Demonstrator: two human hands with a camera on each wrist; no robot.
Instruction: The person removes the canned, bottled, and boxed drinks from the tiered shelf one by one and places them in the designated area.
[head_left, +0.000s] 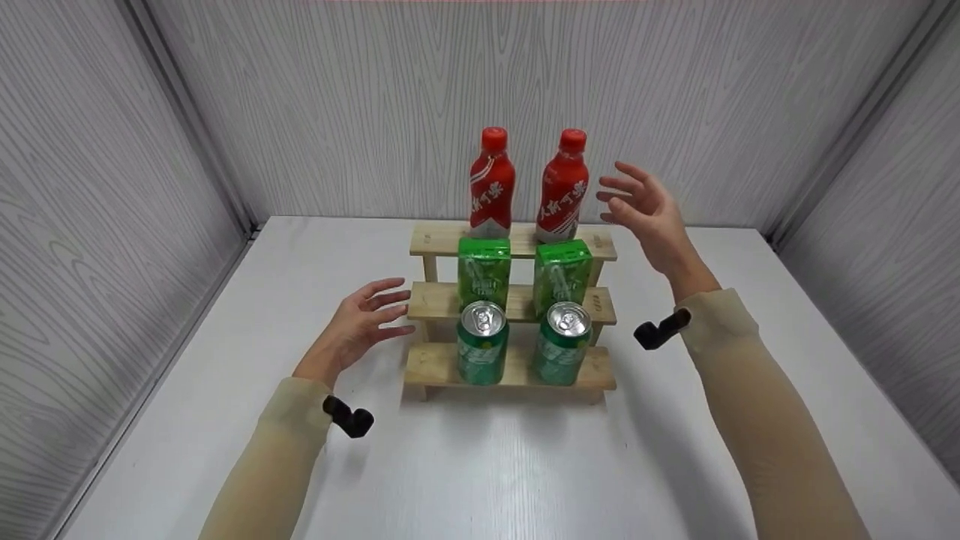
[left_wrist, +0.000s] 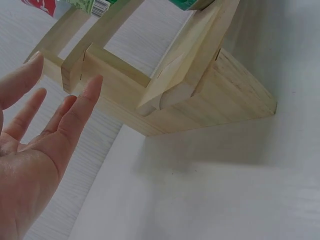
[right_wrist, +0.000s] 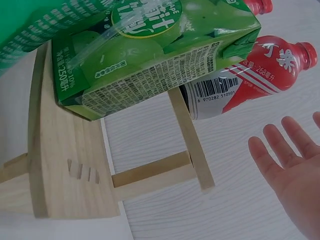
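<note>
A three-step wooden rack (head_left: pixel 435 301) stands mid-table. On its top step are two red cola bottles, a left bottle (head_left: pixel 492 187) and a right bottle (head_left: pixel 562 191). Two green juice cartons, one left (head_left: pixel 484 274) and one right (head_left: pixel 562 274), occupy the middle step. The bottom step bears a left green can (head_left: pixel 482 352) and a right green can (head_left: pixel 561 352). My left hand (head_left: pixel 367 319), fingers spread, is beside the rack's left side, holding nothing. Empty too, my right hand (head_left: pixel 646 217) is raised just right of the right bottle, fingers loosely bent; the right wrist view shows a gap between them.
The rack rests on a white table (head_left: pixel 480 472). Grey wood-grain panels enclose it: a back wall (head_left: pixel 360 97), a left wall (head_left: pixel 90 225) and a right wall (head_left: pixel 885 187). Small black devices are worn at both wrists.
</note>
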